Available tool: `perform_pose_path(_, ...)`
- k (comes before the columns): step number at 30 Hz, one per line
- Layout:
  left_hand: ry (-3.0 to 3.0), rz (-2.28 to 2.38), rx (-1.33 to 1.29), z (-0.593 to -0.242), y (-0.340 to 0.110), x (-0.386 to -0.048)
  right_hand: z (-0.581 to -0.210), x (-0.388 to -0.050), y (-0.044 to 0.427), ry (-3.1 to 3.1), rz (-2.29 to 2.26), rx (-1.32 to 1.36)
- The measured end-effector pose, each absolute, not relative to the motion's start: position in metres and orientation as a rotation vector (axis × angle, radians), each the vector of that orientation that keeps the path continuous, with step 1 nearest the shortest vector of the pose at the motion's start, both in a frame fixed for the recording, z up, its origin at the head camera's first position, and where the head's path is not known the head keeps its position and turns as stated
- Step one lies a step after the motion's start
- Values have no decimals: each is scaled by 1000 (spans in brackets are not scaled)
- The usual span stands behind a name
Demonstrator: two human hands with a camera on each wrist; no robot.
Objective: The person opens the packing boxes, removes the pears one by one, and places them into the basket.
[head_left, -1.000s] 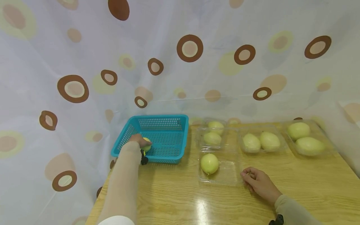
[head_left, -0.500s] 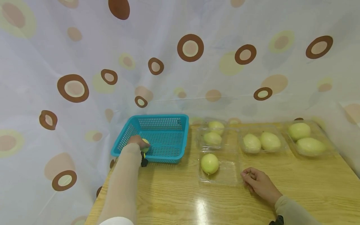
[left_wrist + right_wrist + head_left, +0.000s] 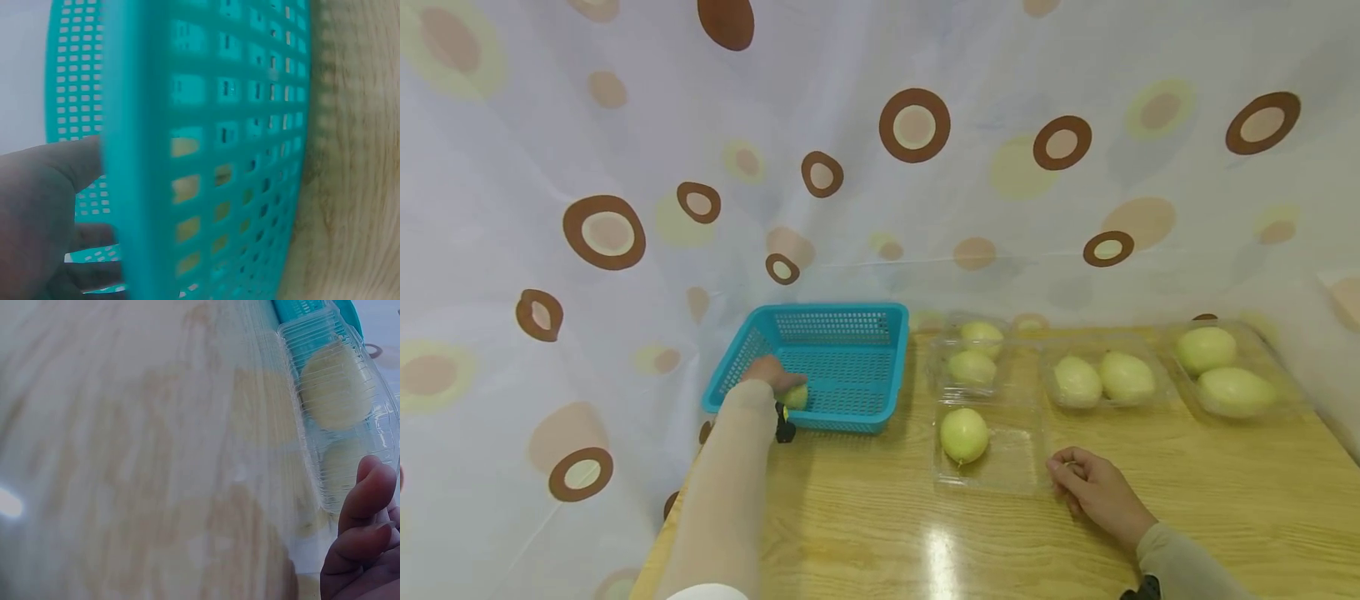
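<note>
My left hand (image 3: 769, 375) reaches over the near left wall of a blue plastic basket (image 3: 901, 367) and holds a pale yellow-green round fruit (image 3: 796, 397) inside it. In the left wrist view, the fingers (image 3: 92, 274) go behind the basket's wall, and yellow patches of the fruit show through the mesh. My right hand (image 3: 1097, 492) rests on the table with loosely curled fingers, close beside the right edge of an open clear plastic box (image 3: 1011, 460). Whether the fingertips touch the box I cannot tell. One fruit (image 3: 964, 436) sits in that box's left half.
Behind the open box, its raised clear lid (image 3: 951, 390) stands before a clear box with two fruits (image 3: 972, 367). Two more clear boxes (image 3: 1045, 383) (image 3: 1292, 400) at the back right each hold two fruits. A patterned curtain (image 3: 850, 233) hangs behind the wooden table (image 3: 850, 517).
In the basket, the fruit under my left hand has shifted slightly toward the near wall. My right hand stays in place by the box. The head view has turned slightly left.
</note>
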State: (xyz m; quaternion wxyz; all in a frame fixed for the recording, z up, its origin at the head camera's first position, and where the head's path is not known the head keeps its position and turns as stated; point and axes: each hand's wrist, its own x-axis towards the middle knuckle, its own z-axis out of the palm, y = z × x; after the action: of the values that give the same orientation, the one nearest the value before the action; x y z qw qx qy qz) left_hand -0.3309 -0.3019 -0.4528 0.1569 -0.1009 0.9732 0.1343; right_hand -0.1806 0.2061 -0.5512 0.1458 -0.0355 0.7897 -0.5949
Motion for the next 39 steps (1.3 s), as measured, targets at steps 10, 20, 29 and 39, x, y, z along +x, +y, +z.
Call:
perform_pose_path(10, 2884, 412, -105, -420, -285, -322, -547, -180, 206, 2278, -1716, -120)
perform_pose_path(20, 2966, 510, 96, -401, -247, -316, -547, -180, 206, 2279, -1714, -107)
perform_pose_path(29, 3014, 630, 249, -389, -212, -296, -545, -180, 206, 2260, -1713, -91)
perform_pose_path(39, 3018, 632, 513, -384, -162, -269, -544, -181, 208, 2258, -1725, -86)
